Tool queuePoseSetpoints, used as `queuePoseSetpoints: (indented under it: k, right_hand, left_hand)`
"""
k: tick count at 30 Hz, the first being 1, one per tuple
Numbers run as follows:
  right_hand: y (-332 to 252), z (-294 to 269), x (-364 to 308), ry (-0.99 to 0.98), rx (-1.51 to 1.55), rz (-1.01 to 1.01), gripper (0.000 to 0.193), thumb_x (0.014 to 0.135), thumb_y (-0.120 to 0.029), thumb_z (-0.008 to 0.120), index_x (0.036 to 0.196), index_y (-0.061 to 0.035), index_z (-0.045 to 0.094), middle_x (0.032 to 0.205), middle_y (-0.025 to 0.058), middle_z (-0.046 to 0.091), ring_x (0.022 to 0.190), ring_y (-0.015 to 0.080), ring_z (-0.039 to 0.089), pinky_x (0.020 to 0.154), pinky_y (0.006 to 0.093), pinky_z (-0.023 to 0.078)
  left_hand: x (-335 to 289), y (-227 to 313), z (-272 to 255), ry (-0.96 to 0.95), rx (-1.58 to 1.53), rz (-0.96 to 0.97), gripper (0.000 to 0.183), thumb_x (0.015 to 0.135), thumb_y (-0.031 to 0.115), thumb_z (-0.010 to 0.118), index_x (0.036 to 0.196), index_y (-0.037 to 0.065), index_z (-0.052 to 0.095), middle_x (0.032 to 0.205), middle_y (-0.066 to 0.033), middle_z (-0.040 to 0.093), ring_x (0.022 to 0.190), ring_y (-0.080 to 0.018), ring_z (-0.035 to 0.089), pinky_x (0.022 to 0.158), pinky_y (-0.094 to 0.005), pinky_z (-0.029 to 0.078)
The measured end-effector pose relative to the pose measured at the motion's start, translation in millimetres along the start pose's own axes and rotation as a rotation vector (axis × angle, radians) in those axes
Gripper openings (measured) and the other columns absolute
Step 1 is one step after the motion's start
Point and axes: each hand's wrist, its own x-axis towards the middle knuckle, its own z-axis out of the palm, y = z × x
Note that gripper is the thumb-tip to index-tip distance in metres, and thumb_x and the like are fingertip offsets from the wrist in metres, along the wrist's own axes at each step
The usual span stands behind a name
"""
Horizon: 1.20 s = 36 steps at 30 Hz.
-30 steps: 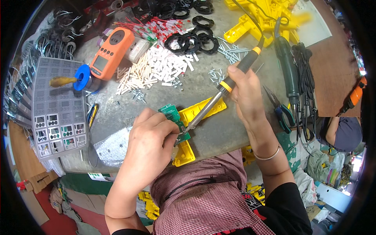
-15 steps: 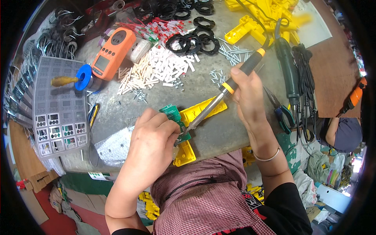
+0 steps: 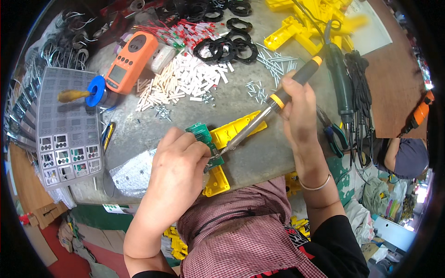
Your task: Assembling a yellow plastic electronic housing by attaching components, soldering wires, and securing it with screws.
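Note:
A soldering iron (image 3: 252, 123) with a black and yellow handle is gripped in my right hand (image 3: 299, 104), its shaft slanting down to the left. Its tip meets or nearly meets the right edge of a green circuit board (image 3: 200, 133). My left hand (image 3: 178, 162) covers the board's left side, thumb and fingers pinched at its lower part; whether a small part is also in that pinch is hidden. Beneath the board lies a yellow plastic housing (image 3: 236, 130), showing above and below it.
White and beige sticks (image 3: 199, 76), black rings (image 3: 225, 50) and screws (image 3: 276, 62) lie behind my hands. A blue solder spool (image 3: 96, 91), an orange meter (image 3: 132, 62) and a grey tray (image 3: 69, 120) stand left. Pliers (image 3: 334, 136) and a second iron (image 3: 340, 81) lie right.
The soldering iron's tip has drawn slightly up and right, and my right hand has shifted a little the same way. My left hand keeps its pinch on the board.

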Motion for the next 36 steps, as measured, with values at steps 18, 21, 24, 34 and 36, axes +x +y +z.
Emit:
queuePoseSetpoints:
  k: [18,21,24,34,36]
  right_hand:
    - [-42.7,1.7,-5.8,0.123,-0.097,-0.19,0.012,0.091,-0.02,0.057,0.092,-0.0079,0.054,0.067,-0.004,0.047,0.046,0.0012,0.03,0.041,0.0189,0.021]
    - [-40.3,0.3,-7.2,0.098,-0.108,-0.178,0.013,0.09,-0.02,0.057,0.092,-0.0075,0.053,0.067,-0.0035,0.047,0.046,0.0014,0.031,0.041,0.0191,0.022]
    - [-36.9,4.5,-11.6,0.066,-0.11,-0.161,0.014,0.089,-0.02,0.057,0.091,-0.0075,0.053,0.067,-0.0032,0.047,0.046,0.0019,0.032,0.042,0.0196,0.022]
    - [-23.0,8.6,-13.9,-0.005,-0.077,-0.028,0.009,0.091,-0.013,0.061,0.088,-0.0067,0.054,0.074,-0.0043,0.047,0.065,0.003,0.042,0.056,0.0198,0.035]
    - [-18.5,9.5,-11.3,-0.024,-0.037,-0.012,0.01,0.091,-0.013,0.061,0.089,-0.0066,0.054,0.075,-0.0042,0.047,0.065,0.0031,0.042,0.056,0.0201,0.035]
  left_hand:
    - [-9.7,-6.2,-4.3,0.026,-0.076,0.007,0.011,0.071,-0.003,0.07,0.082,0.0,0.069,0.081,-0.0107,0.062,0.083,-0.0301,0.056,0.075,-0.0387,0.048]
    - [-9.8,-6.2,-4.0,0.035,-0.092,-0.007,0.01,0.072,-0.003,0.069,0.082,0.0,0.069,0.081,-0.011,0.062,0.083,-0.0303,0.056,0.075,-0.0385,0.047]
    - [-9.0,-6.0,-4.9,0.006,-0.078,-0.026,0.011,0.072,-0.003,0.069,0.082,-0.001,0.069,0.082,-0.0111,0.063,0.084,-0.0303,0.057,0.076,-0.0384,0.048]
    - [-9.7,-6.7,-2.6,0.033,-0.093,-0.02,0.014,0.069,-0.004,0.069,0.082,0.0,0.068,0.082,-0.0112,0.062,0.083,-0.0308,0.056,0.075,-0.0395,0.047]
    - [-8.9,-5.7,-2.7,0.028,-0.092,-0.032,0.014,0.069,-0.004,0.069,0.082,0.0,0.067,0.082,-0.0111,0.061,0.083,-0.0307,0.056,0.075,-0.0392,0.046]
